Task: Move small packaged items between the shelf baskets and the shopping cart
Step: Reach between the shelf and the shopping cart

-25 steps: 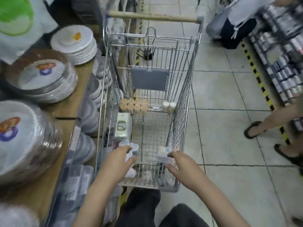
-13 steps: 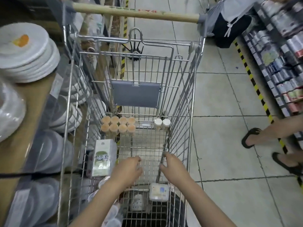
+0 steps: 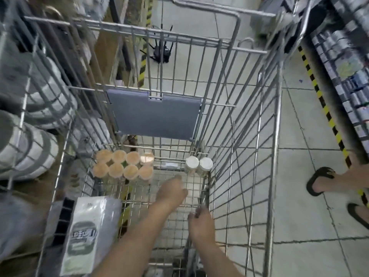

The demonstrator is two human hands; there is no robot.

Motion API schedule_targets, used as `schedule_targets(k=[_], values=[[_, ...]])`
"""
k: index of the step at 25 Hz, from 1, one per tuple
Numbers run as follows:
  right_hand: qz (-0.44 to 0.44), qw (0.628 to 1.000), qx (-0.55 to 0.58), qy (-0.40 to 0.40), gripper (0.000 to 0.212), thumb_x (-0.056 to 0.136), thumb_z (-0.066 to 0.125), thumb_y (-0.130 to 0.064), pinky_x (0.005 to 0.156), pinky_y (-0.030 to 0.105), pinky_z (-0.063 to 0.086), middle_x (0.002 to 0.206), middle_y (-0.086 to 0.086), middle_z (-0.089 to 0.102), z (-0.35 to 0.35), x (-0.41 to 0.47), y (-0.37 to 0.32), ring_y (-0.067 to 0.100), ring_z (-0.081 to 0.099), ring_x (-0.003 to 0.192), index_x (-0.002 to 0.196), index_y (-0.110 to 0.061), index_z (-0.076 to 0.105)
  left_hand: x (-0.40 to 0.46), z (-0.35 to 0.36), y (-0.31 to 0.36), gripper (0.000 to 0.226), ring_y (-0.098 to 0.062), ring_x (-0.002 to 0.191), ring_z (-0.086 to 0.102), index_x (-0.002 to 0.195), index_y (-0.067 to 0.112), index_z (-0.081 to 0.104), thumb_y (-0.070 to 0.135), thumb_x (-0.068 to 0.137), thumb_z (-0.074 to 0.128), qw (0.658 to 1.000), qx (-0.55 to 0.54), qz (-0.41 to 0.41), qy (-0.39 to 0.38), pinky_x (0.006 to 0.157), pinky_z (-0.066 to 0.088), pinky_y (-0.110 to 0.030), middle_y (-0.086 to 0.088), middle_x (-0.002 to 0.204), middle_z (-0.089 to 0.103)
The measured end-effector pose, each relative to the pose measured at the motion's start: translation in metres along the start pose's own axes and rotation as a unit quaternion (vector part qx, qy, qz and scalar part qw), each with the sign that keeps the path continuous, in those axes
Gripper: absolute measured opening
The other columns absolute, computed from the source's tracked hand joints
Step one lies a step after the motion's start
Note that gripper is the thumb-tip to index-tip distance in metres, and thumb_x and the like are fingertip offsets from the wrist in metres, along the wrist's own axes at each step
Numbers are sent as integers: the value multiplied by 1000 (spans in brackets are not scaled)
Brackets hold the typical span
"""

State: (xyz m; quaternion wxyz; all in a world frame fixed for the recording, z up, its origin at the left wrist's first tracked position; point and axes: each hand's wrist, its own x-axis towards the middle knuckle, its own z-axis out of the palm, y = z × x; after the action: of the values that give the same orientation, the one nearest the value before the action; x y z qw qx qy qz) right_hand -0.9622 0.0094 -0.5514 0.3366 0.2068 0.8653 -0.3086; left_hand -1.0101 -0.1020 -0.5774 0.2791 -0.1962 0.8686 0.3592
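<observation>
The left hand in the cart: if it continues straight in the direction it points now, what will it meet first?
Probably the two white-capped jars at the cart's far end. The left hand points forward and slightly right, with only bare wire floor before them. Depth is unclear, so it might pass just beside them.

Orange-lidded cups (image 3: pixel 123 164) and white-lidded jars (image 3: pixel 198 163) are sitting at the silver wire cart's (image 3: pixel 273 136) far edge; its flap (image 3: pixel 155 116) is showing grey.
</observation>
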Motion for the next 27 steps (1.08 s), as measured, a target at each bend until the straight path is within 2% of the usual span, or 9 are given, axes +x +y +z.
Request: schedule_targets(k=[2, 5, 8, 11, 14, 17, 20, 24, 27], values=[[-11, 1000, 6, 7, 37, 95, 49, -15, 91, 25, 40, 129, 9, 56, 6, 8, -2, 23, 54, 115, 131, -7, 47, 25, 5, 10, 42, -25, 107, 57, 127, 11, 44, 28, 91, 56, 999, -35, 7, 33, 87, 47, -35, -9, 117, 59], [-30, 999, -1, 32, 38, 95, 49, -13, 91, 24, 39, 131, 7, 53, 12, 24, -8, 20, 54, 114, 132, -9, 46, 54, 5, 17, 58, -22, 114, 53, 135, 13, 41, 38, 88, 63, 992, -102, -16, 79, 87, 41, -34, -7, 127, 55], [-47, 995, -19, 85, 38, 92, 48, -12, 90, 29, 42, 128, 6, 53, 9, 45, -19, 21, 54, 112, 130, -9, 46, 73, 9, 13, 58, -20, 117, 51, 134, 19, 45, 33, 83, 69, 990, -118, 12, 77, 91, 41, -33, 0, 129, 54], [-77, 988, -8, 133, 41, 89, 49, -8, 82, 31, 45, 124, 6, 51, -3, 69, -29, 23, 53, 108, 130, -10, 44, 88, 16, 8, 55, -21, 110, 56, 129, 21, 49, 30, 80, 72, 992, -99, 50, 66, 90, 46, -38, 0, 124, 58], [-93, 983, -8, 156, 48, 90, 48, -7, 79, 29, 43, 133, 2, 42, -8, 87, -39, 21, 51, 112, 137, -14, 38, 93, 19, 1, 48, -18, 101, 59, 121, 22, 54, 34, 78, 73, 988, -85, 87, 92, 82, 48, -37, 4, 116, 62], [-110, 977, -21, 182, 51, 93, 50, -13, 83, 36, 48, 136, 4, 40, -5, 104, -50, 25, 51, 114, 140, -14, 32, 83, 15, -14, 46, -11, 96, 60, 117, 25, 56, 35, 77, 75, 976, -145, 84, 141, 81, 50, -36, 9, 111, 62], [-86, 972, -57, 212, 49, 94, 50, -19, 86, 40, 49, 136, 5, 38, 1, 121, -59, 27, 52, 113, 139, -12, 32, 72, 8, -36, 41, -9, 91, 59, 109, 25, 59, 34, 74, 78, 957, -210, 48, 194, 78, 52, -33, 10, 99, 64], [-56, 966, -124, 219, 55, 91, 59, -19, 85, 39, 48, 135, 10, 34, 13, 135, -59, 28, 49, 114, 138, -10, 33, 48, 2, -52, 37, -3, 89, 58, 101, 29, 57, 24, 73, 80, 943, -286, 47, 165, 77, 51, -25, 16, 93, 62], [-61, 967, -141, 202, 50, 90, 61, -24, 84, 38, 47, 131, 10, 42, 16, 138, -51, 28, 49, 115, 133, -12, 39, 25, 2, -56, 38, 1, 91, 59, 99, 37, 56, 22, 72, 80, 939, -306, 72, 141, 79, 49, -19, 16, 96, 64]])
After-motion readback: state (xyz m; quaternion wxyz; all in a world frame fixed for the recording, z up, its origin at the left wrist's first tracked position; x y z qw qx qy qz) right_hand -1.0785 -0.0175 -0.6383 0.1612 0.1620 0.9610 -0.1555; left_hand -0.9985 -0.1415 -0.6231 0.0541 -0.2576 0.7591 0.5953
